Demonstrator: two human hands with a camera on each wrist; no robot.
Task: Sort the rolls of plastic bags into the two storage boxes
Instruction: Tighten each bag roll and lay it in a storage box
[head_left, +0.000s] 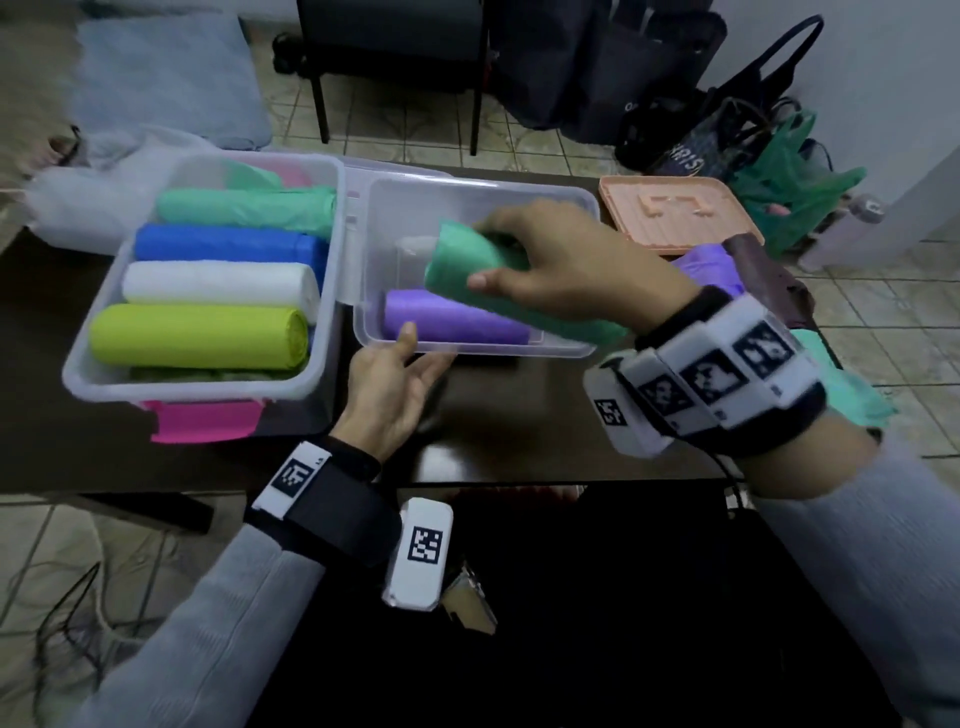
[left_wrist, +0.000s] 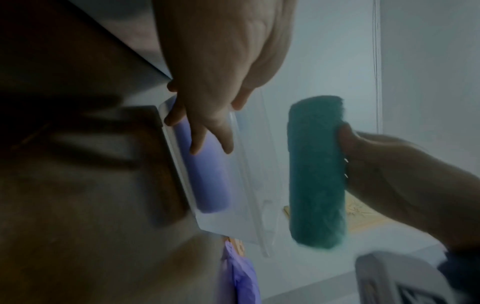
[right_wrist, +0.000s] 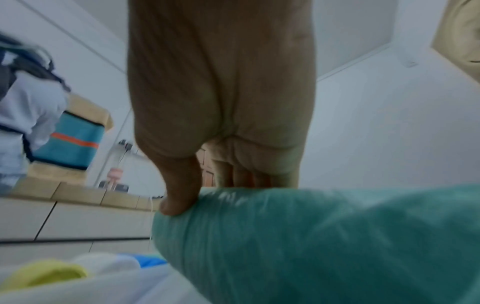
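The green roll (head_left: 485, 280) hangs tilted over the right box (head_left: 584, 200), its far end above the box floor and its near end sticking out past the front rim. It looks light and soft: thin plastic film wound into a fat cylinder, slightly squashy under the thumb in the right wrist view, and probably a little slick. A wrap around the middle, as here, seems the safest hold, since a pinch at one end could let the loose outer layer slide or unwind.

The right hand (head_left: 566, 260) grasps this roll from above, fingers curled over the far side and thumb on the near side. Below it a purple roll (head_left: 452, 323) lies along the front wall inside the same box. The left hand (head_left: 392, 389) rests at that box's front rim, fingers fairly straight against the wall, apparently steadying it.

The left box (head_left: 104, 358) holds mint, blue, white and yellow-green rolls side by side. More purple plastic (head_left: 709, 270) and a peach lid (head_left: 675, 213) lie on the table (head_left: 519, 436) to the right.
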